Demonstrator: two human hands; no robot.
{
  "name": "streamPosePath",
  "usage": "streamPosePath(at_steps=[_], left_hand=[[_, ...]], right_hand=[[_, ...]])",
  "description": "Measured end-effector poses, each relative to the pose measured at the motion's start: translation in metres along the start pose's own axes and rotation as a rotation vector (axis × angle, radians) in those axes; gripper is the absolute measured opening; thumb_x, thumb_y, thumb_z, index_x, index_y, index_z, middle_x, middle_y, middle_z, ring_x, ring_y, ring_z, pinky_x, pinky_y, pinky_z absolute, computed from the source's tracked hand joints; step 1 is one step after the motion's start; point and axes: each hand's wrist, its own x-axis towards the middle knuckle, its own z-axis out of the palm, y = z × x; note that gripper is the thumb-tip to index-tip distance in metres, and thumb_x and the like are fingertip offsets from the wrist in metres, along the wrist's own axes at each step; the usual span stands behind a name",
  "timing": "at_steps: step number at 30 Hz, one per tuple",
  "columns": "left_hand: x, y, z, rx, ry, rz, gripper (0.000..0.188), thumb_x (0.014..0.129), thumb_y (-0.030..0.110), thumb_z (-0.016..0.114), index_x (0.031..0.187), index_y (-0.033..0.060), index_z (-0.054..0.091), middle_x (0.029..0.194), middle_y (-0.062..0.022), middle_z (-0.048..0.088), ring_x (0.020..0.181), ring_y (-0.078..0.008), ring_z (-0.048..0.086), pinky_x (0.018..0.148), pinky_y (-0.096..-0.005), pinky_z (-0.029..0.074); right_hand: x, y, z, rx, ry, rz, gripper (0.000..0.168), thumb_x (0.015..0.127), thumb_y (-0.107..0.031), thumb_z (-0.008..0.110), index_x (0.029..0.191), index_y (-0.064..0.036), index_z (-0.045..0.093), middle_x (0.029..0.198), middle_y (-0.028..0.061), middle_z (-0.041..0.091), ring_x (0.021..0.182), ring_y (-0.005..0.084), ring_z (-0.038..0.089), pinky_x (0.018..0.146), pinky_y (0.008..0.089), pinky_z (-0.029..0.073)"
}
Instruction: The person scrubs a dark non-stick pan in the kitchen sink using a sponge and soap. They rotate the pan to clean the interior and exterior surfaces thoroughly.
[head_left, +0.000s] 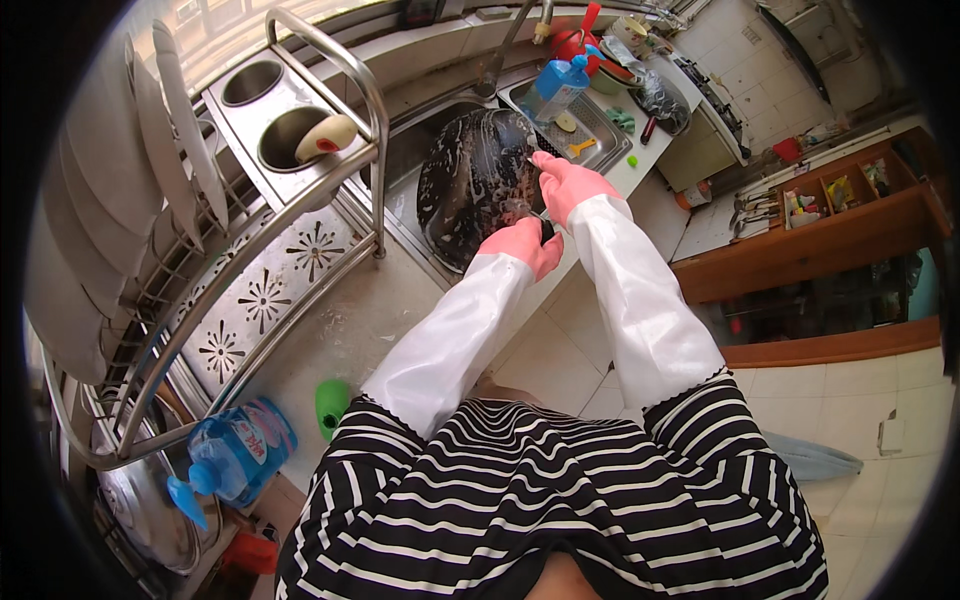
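A large black wok (480, 184), streaked with white suds, is tilted over the sink basin (401, 180). My left hand (517, 246), in a pink rubber glove with a long white sleeve, is closed around a short black handle (547, 231) at the wok's near side. At the right rim of the wok is my right hand (571, 182), gloved the same way. Its fingers are bent together, and a small pale tip (532, 160) shows at them. Whether that tip belongs to a held thing or to the rim, I cannot tell.
Right of the wok, a blue pump bottle (556, 88) and a yellow peeler (582, 147) sit on a steel drainer (619, 146). A dish rack (262, 281) with plates stands left. Beside me are another blue pump bottle (244, 450) and a green bottle (331, 409).
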Motion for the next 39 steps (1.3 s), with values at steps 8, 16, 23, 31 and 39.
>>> streamPosePath(at_steps=[8,16,23,31,39], left_hand=[[0.002,-0.005,0.006,0.001,0.052,0.010,0.059,0.094,0.052,0.070,0.129,0.0045,0.066,0.110,-0.0254,0.076,0.105,-0.0439,0.072,0.093,-0.0484,0.058],[0.101,-0.099,0.107,0.146,0.302,0.421,0.042,0.096,0.042,0.062,0.117,0.0073,0.071,0.107,-0.0209,0.077,0.099,-0.0405,0.075,0.086,-0.0497,0.060],[0.091,-0.101,0.078,1.230,0.398,0.748,0.040,0.103,0.033,0.051,0.134,0.0090,0.060,0.136,-0.0186,0.068,0.122,-0.0261,0.068,0.094,-0.0373,0.058],[0.004,0.025,0.005,0.057,-0.220,0.064,0.046,0.107,0.039,0.053,0.139,0.0063,0.058,0.147,-0.0213,0.061,0.135,-0.0296,0.059,0.100,-0.0394,0.052],[-0.011,0.018,-0.018,0.142,-0.265,-0.032,0.048,0.108,0.035,0.052,0.146,0.0058,0.053,0.156,-0.0211,0.053,0.140,-0.0272,0.057,0.111,-0.0366,0.052]], right_hand=[[-0.002,-0.034,-0.001,0.261,-0.150,0.228,0.041,0.110,-0.045,0.057,0.140,-0.020,0.069,0.112,0.0005,0.073,0.097,0.0132,0.065,0.087,0.0285,0.049],[-0.065,-0.043,0.011,-0.546,-0.086,-0.203,0.039,0.111,-0.034,0.047,0.146,-0.031,0.065,0.129,0.0103,0.073,0.112,0.0302,0.068,0.102,0.0349,0.051],[-0.067,-0.046,0.026,-0.641,-0.021,-0.257,0.043,0.110,-0.042,0.046,0.151,-0.039,0.058,0.109,0.0160,0.075,0.099,0.0351,0.070,0.094,0.0437,0.055],[0.071,0.043,0.001,0.232,-0.066,0.058,0.045,0.108,-0.056,0.056,0.102,-0.014,0.070,0.086,0.0021,0.065,0.076,0.0151,0.049,0.073,0.0317,0.044],[-0.016,-0.037,0.003,0.424,-0.149,0.200,0.031,0.111,-0.038,0.053,0.118,-0.016,0.074,0.081,-0.0031,0.054,0.068,0.0131,0.044,0.068,0.0296,0.040]])
